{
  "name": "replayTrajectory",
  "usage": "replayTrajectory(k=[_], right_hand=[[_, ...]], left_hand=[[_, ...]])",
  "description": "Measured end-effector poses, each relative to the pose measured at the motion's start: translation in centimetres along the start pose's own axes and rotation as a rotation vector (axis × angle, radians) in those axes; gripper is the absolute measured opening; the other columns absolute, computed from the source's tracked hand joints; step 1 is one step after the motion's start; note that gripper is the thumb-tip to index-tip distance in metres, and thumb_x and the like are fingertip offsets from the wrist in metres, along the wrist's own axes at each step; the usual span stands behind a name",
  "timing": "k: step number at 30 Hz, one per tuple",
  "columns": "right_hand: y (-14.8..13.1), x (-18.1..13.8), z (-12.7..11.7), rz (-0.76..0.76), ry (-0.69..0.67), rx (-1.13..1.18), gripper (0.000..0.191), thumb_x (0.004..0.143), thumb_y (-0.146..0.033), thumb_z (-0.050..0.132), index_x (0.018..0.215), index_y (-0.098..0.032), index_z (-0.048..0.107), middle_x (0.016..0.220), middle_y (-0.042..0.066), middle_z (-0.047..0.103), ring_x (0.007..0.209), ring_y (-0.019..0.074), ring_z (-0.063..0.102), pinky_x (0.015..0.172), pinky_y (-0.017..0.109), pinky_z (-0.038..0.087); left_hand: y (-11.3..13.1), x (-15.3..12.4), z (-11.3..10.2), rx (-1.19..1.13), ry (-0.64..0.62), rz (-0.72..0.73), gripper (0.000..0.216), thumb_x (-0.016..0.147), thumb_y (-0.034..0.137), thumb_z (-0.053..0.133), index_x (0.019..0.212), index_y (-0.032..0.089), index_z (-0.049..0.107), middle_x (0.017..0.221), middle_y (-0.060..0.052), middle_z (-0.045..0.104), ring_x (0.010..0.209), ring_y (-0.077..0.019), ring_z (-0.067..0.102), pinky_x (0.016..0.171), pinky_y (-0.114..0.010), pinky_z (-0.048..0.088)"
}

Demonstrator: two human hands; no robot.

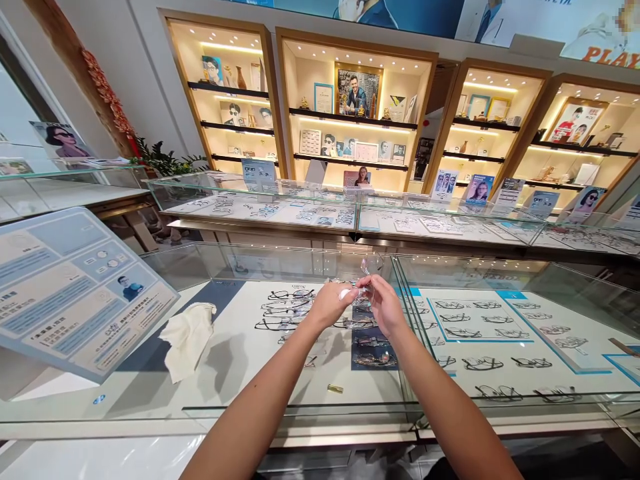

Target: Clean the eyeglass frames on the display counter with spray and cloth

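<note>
A pair of clear-lensed eyeglasses (371, 265) is held up over the glass display case (320, 393), partly hidden by my fingers. My right hand (386, 308) grips it, fingers closed around its near part. Close against it, my left hand (331, 304) is closed, with a small white wad (345, 293) showing at the thumb; its material is too small to tell. Beneath both hands, rows of eyeglass frames (283, 308) lie inside the case. More frames rest on a dark strip (360, 361) below my right hand.
A crumpled cream cloth (189, 340) lies on the glass at left, near a large tilted blue-and-white sign (80, 293). A small gold piece (335, 389) sits near the front edge. Another display counter (280, 210) and lit shelves (355, 123) stand behind.
</note>
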State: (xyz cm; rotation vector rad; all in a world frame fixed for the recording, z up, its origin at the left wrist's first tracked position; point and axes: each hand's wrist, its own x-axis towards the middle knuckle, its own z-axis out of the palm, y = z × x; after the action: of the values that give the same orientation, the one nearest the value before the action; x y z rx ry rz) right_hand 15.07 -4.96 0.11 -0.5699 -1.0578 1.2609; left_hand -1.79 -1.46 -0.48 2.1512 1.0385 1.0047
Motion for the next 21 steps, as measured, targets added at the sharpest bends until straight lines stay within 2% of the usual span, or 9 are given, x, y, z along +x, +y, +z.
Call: replayTrajectory(k=[5, 7, 10, 13, 15, 17, 19, 21], right_hand=[[0.0, 0.1, -0.2, -0.003, -0.001, 0.003, 0.022, 0.089, -0.045, 0.072, 0.084, -0.025, 0.078, 0.093, 0.004, 0.074, 0.095, 0.0225, 0.065, 0.090, 0.034, 0.048], [0.1, 0.2, -0.5, -0.008, 0.004, -0.002, 0.022, 0.090, -0.045, 0.072, 0.085, -0.025, 0.078, 0.094, 0.004, 0.074, 0.096, 0.0226, 0.065, 0.091, 0.034, 0.048], [0.1, 0.5, -0.9, -0.019, 0.007, -0.001, 0.021, 0.091, -0.045, 0.071, 0.086, -0.025, 0.077, 0.095, 0.004, 0.074, 0.098, 0.0228, 0.066, 0.093, 0.035, 0.049], [0.2, 0.8, -1.4, -0.040, 0.013, 0.004, 0.021, 0.091, -0.044, 0.070, 0.086, -0.026, 0.077, 0.096, 0.004, 0.075, 0.100, 0.0233, 0.066, 0.096, 0.036, 0.050], [0.1, 1.0, -1.8, -0.048, 0.026, 0.011, 0.020, 0.091, -0.044, 0.071, 0.086, -0.026, 0.078, 0.097, 0.005, 0.075, 0.102, 0.0233, 0.066, 0.096, 0.036, 0.050], [0.1, 1.1, -2.3, -0.050, 0.049, 0.018, 0.019, 0.090, -0.044, 0.071, 0.087, -0.026, 0.078, 0.100, 0.005, 0.075, 0.102, 0.0229, 0.066, 0.094, 0.036, 0.051], [0.1, 1.2, -2.7, -0.044, 0.073, 0.022, 0.019, 0.089, -0.044, 0.073, 0.087, -0.026, 0.079, 0.102, 0.004, 0.075, 0.100, 0.0220, 0.065, 0.092, 0.034, 0.051], [0.1, 1.4, -3.1, -0.043, 0.085, 0.024, 0.019, 0.088, -0.044, 0.075, 0.087, -0.026, 0.079, 0.101, 0.004, 0.075, 0.099, 0.0212, 0.065, 0.090, 0.033, 0.051]], left_hand=[[-0.4, 0.0, -0.3, -0.073, 0.008, -0.010, 0.061, 0.090, 0.074, 0.039, 0.059, 0.022, 0.037, 0.057, 0.002, 0.037, 0.059, -0.0141, 0.032, 0.059, -0.031, 0.022], [-0.5, 0.0, -0.6, -0.091, 0.064, -0.002, 0.060, 0.091, 0.074, 0.041, 0.061, 0.022, 0.038, 0.059, 0.002, 0.039, 0.059, -0.0144, 0.034, 0.060, -0.030, 0.024], [-1.0, 0.0, -1.7, -0.060, 0.266, -0.008, 0.053, 0.094, 0.068, 0.045, 0.070, 0.022, 0.045, 0.064, 0.003, 0.044, 0.062, -0.0154, 0.039, 0.063, -0.030, 0.028], [-2.3, 0.2, -3.4, 0.038, 0.513, -0.064, 0.036, 0.096, 0.055, 0.052, 0.082, 0.023, 0.052, 0.075, 0.001, 0.053, 0.072, -0.0187, 0.048, 0.069, -0.031, 0.036], [-3.7, 0.6, -4.7, 0.115, 0.683, -0.138, 0.021, 0.093, 0.044, 0.057, 0.091, 0.023, 0.054, 0.088, -0.004, 0.060, 0.088, -0.0236, 0.056, 0.082, -0.035, 0.043], [-5.4, 0.9, -6.1, 0.174, 0.847, -0.274, 0.013, 0.091, 0.033, 0.057, 0.100, 0.023, 0.054, 0.104, -0.009, 0.063, 0.107, -0.0292, 0.057, 0.097, -0.043, 0.044], [-7.2, 1.0, -7.6, 0.207, 0.966, -0.455, 0.018, 0.092, 0.028, 0.053, 0.109, 0.022, 0.054, 0.120, -0.013, 0.062, 0.122, -0.0327, 0.054, 0.107, -0.048, 0.041], [-8.8, 0.8, -8.8, 0.239, 1.018, -0.622, 0.025, 0.096, 0.029, 0.051, 0.119, 0.021, 0.054, 0.131, -0.016, 0.061, 0.129, -0.0334, 0.053, 0.111, -0.049, 0.041]])
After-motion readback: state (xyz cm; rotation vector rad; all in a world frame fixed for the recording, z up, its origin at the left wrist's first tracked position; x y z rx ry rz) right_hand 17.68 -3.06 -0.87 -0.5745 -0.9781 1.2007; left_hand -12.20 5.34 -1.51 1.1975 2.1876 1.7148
